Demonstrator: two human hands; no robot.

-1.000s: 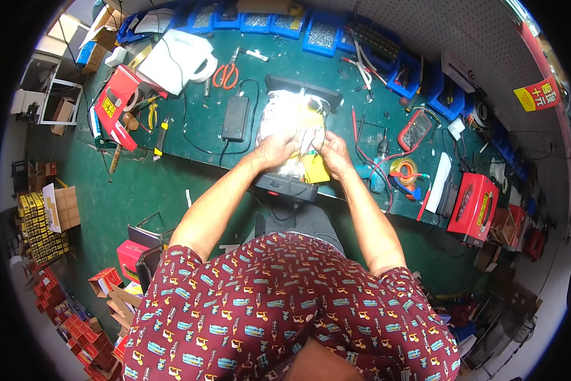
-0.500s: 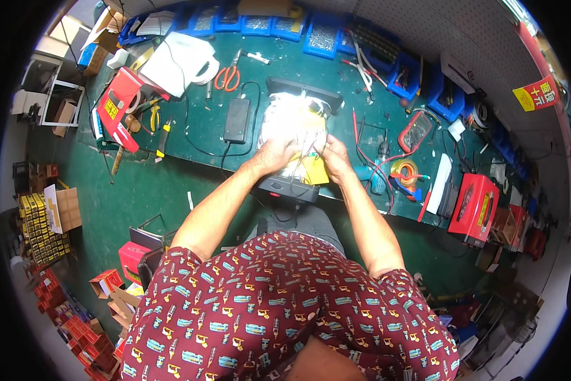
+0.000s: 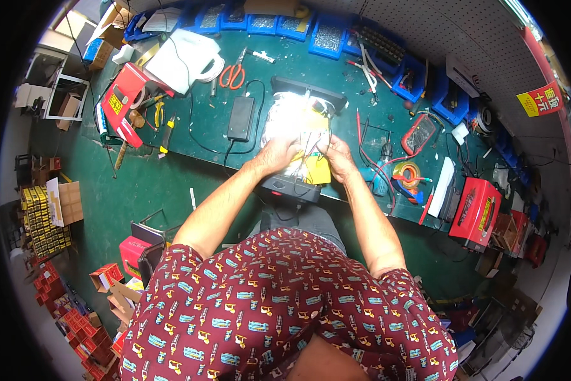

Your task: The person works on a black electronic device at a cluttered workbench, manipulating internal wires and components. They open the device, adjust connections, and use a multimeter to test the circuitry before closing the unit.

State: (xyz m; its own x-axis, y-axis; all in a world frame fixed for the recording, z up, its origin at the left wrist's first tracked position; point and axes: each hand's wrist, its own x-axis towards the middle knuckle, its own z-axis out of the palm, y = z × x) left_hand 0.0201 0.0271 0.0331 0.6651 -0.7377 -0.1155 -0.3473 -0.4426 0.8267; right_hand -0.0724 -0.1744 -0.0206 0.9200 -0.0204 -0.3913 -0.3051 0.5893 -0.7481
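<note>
Left hand (image 3: 278, 155), right hand (image 3: 340, 157) still at device (image 3: 292, 188) — can't tell finger grip — view slightly shifted

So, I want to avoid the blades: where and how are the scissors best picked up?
Probably by the orange loops of the scissors, coming from the near edge of the bench, over the adapter: they appear to lie flat, loops toward that edge, blades pointing away.

Black-ended device (image 3: 290, 120), middle white with glare, yellow sheet (image 3: 318, 170) toward near end
</note>
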